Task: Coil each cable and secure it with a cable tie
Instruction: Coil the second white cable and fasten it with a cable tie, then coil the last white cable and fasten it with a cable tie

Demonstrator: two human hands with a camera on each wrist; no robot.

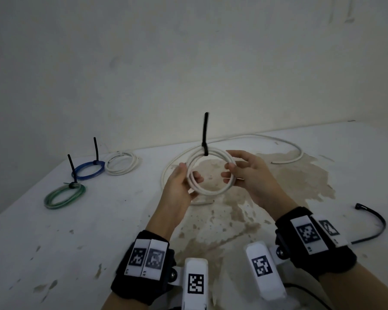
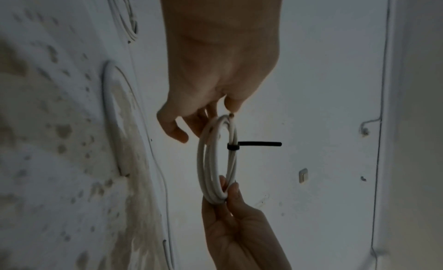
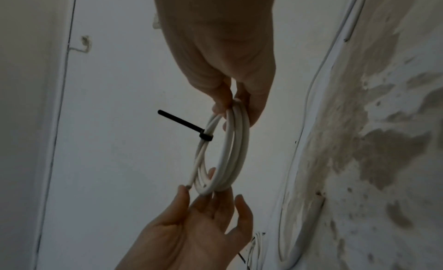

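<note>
I hold a white cable coil [image 1: 211, 191] upright above the table, with both hands on it. A black cable tie [image 1: 205, 130] is cinched round its top, tail pointing up. My right hand [image 1: 230, 173] pinches the coil's right side between thumb and fingers. My left hand [image 1: 189, 175] lies loosely at the left side, its fingers nearly straight. In the right wrist view my right hand [image 3: 236, 111] nips the coil [image 3: 227, 152], and my left hand [image 3: 210, 194] touches it with open fingertips beside a loose cable end. The left wrist view shows the tie [image 2: 258, 143] sticking out sideways.
A long loose white cable [image 1: 278, 142] curves over the stained table [image 1: 76, 231] behind the held coil. At the back left lie a green coil [image 1: 64, 195], a blue coil [image 1: 89, 170] and a white coil [image 1: 121, 163]. A spare black tie [image 1: 376, 220] lies at the right.
</note>
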